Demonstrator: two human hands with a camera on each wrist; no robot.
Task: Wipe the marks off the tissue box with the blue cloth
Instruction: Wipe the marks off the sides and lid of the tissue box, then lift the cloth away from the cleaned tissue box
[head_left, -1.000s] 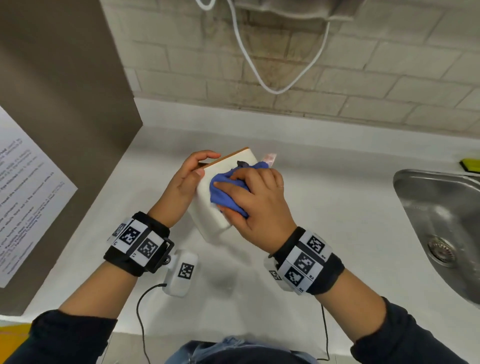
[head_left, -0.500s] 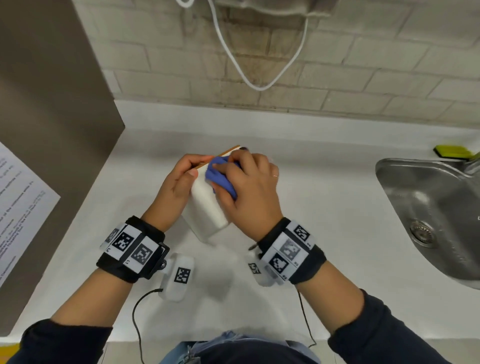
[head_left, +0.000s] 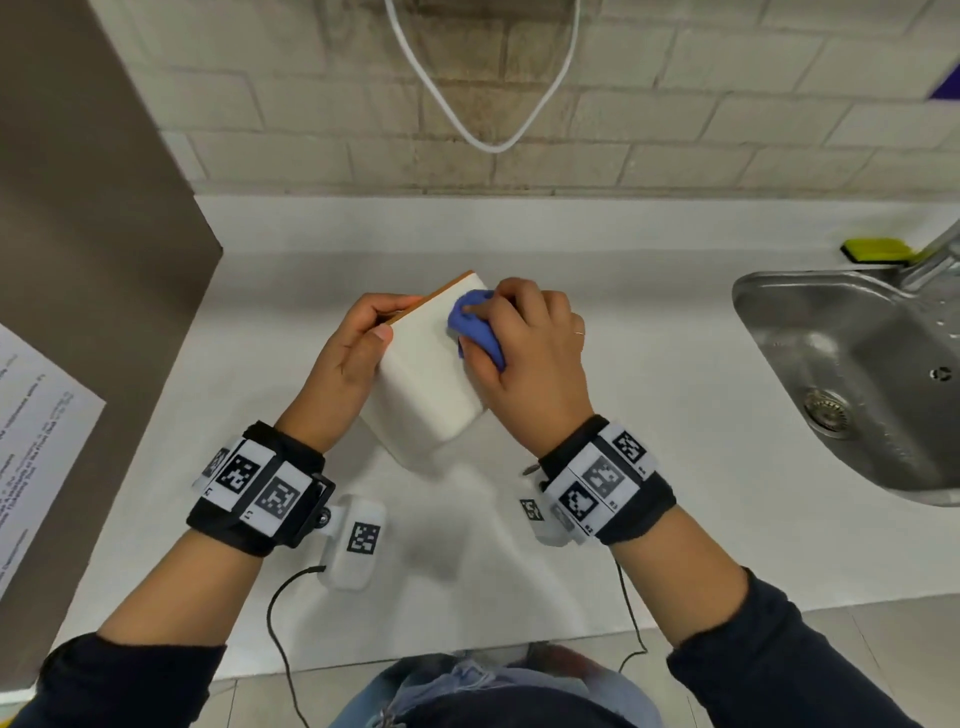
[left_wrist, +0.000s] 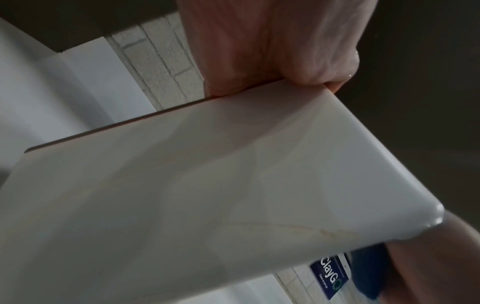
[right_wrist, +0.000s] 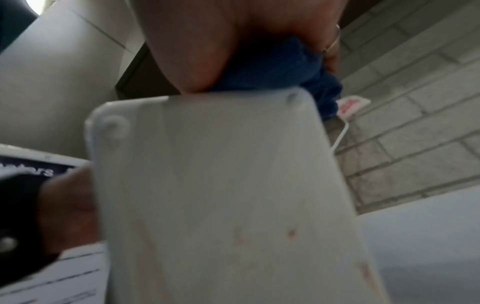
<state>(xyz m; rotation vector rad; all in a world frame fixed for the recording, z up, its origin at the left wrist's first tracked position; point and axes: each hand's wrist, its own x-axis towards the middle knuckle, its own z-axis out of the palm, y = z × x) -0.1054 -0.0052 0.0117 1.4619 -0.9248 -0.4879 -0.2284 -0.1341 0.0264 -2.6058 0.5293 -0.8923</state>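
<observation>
A white tissue box with a thin wooden lid edge is held tilted above the counter. My left hand grips its upper left edge, fingers curled over the lid. My right hand holds a bunched blue cloth and presses it against the box's upper right side. In the left wrist view the box's white side fills the frame with a faint brownish streak. In the right wrist view the box's underside shows faint reddish marks, with the blue cloth above it.
A white counter runs under a brick wall. A steel sink is on the right, with a green sponge behind it. A white cable hangs on the wall. A dark panel with a printed sheet stands left.
My right hand has slid the blue cloth up and to the right across the box's face. The left hand keeps its hold; the head view has shifted down.
</observation>
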